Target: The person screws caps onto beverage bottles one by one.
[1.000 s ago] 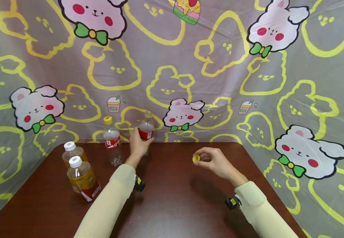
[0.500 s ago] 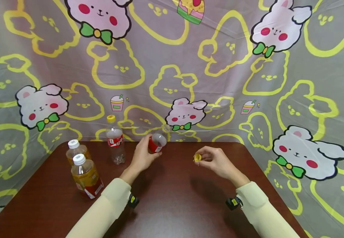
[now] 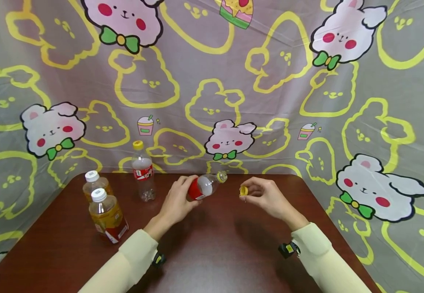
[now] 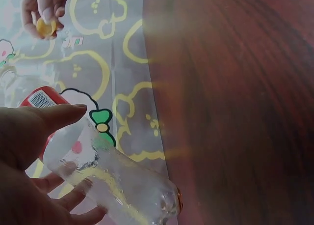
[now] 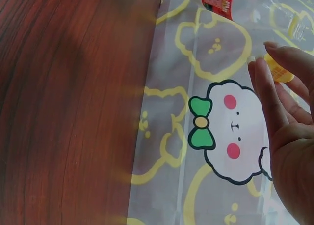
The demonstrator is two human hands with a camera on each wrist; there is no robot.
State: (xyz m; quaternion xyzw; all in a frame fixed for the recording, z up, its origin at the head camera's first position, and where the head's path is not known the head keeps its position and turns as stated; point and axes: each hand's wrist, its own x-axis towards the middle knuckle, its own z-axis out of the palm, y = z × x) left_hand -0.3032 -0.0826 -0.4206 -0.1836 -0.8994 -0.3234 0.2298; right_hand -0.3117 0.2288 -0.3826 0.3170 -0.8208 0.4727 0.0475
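Note:
My left hand (image 3: 175, 201) grips a clear plastic bottle (image 3: 207, 185) around its red label. The bottle is tilted, and its uncapped neck points up and to the right, toward my other hand. In the left wrist view the bottle's clear lower part (image 4: 132, 185) shows no drink inside. My right hand (image 3: 267, 196) pinches a yellow bottle cap (image 3: 244, 190) between thumb and fingers, its hollow side facing the bottle mouth. A gap separates cap and neck. The right wrist view shows the cap (image 5: 278, 70) at the fingertips, with the bottle's red label (image 5: 218, 1) beyond.
Left of my left hand stands a similar clear bottle (image 3: 143, 173) with a yellow cap. Two white-capped bottles, a front one (image 3: 107, 215) and a rear one (image 3: 96, 185), stand on the left of the brown table (image 3: 226, 252). A patterned curtain (image 3: 212, 73) hangs behind.
My left hand has brought the bottle right and down, tipping it from upright until its neck leans toward the cap. My right hand has stayed nearly still, holding the cap.

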